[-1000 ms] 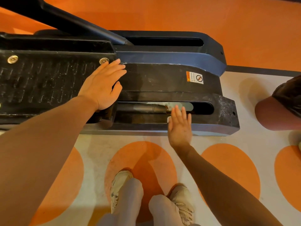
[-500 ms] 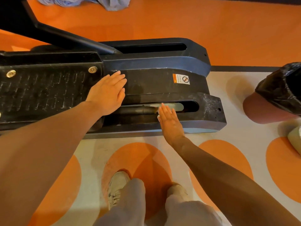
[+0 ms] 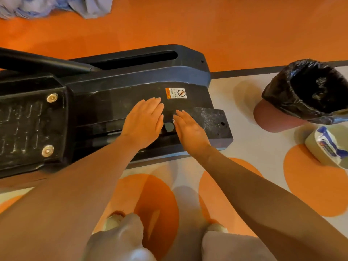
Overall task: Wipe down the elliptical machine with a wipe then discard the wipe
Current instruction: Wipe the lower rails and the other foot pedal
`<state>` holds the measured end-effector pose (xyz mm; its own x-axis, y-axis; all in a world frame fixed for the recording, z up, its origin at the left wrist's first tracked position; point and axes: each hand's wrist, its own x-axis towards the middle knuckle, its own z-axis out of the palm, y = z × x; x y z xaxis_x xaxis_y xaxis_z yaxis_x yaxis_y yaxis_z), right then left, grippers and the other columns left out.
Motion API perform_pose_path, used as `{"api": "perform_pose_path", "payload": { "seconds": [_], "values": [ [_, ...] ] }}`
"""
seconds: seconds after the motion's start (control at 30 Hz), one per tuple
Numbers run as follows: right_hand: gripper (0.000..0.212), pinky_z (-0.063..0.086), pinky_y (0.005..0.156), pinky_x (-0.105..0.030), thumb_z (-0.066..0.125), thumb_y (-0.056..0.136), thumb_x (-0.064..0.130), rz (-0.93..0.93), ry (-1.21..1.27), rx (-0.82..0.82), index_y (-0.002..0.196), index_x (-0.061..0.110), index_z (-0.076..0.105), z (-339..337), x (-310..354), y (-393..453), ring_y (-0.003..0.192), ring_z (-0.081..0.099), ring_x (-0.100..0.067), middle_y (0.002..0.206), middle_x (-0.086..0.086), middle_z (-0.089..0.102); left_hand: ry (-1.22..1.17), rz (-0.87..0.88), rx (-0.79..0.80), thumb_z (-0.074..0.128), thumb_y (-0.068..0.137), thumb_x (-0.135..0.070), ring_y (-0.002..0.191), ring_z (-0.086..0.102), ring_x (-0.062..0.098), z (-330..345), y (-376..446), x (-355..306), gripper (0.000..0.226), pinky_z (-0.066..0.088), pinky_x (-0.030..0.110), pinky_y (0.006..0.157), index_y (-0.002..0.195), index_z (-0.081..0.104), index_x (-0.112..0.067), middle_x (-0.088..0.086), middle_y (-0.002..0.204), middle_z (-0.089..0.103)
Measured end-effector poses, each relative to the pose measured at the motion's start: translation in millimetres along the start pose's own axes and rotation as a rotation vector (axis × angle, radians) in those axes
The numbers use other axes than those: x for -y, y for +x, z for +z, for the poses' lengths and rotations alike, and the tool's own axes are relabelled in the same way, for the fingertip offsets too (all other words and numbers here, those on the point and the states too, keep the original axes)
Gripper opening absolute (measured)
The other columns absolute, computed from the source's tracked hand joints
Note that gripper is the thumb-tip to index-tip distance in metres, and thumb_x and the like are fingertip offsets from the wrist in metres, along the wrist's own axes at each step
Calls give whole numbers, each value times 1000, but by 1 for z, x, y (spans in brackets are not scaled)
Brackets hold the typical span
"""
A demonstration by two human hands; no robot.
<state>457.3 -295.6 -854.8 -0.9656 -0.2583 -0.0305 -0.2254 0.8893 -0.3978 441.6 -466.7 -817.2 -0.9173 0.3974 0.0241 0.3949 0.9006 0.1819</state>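
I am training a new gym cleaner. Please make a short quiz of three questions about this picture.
1. True or false: both hands lie flat on the elliptical machine.
2. The bin with the black bag stands on which side of the machine's end: A left, B right?
3. What stands near that bin on the floor?

Key: 1 true: left hand, right hand. 2 B. 3 a wipe container.

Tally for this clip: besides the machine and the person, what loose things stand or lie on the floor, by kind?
Bin with a black bag: 1
Tub of wipes: 1
Bluish cloth heap, cut off by the top edge: 1
Total: 3
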Motion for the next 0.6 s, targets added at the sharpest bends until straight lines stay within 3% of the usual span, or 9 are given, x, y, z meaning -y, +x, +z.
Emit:
{"api": "perform_pose_path", "payload": {
  "seconds": [0.13,0.27,0.37,0.47,0.6],
  "values": [
    [46,23,118,-32,45,103,16,35,-40,77,147,7,37,-28,-28,11,147,23,-25,158,-10,28,9,2,-11,45,102,-24,132,49,30,7,19,-14,40,35,44,114,135,55,-3,15,142,53],
    [40,40,109,-39,51,101,15,104,8,-57,139,6,50,-34,-57,20,137,42,-31,152,-12,39,3,48,-62,48,100,-23,123,56,29,25,40,-22,36,40,43,108,127,61,-4,15,133,60],
    [41,38,109,-34,47,103,23,151,64,-65,142,12,47,-21,-78,26,137,42,-28,155,-5,35,67,105,-57,49,99,-27,123,57,28,52,54,-23,37,41,43,108,126,63,-6,14,132,62],
    [41,37,108,-30,44,104,26,197,123,-92,143,13,46,-5,-95,25,137,42,-26,156,-3,35,139,177,-43,35,101,-32,125,57,26,81,62,-27,45,40,44,109,127,64,-8,11,133,62],
    [44,30,105,-20,45,103,26,261,239,-139,146,15,42,4,-111,23,139,39,-22,157,1,32,113,156,-56,29,100,-35,129,54,26,105,71,-43,52,37,44,111,130,61,-7,12,137,59]
  ]
}}
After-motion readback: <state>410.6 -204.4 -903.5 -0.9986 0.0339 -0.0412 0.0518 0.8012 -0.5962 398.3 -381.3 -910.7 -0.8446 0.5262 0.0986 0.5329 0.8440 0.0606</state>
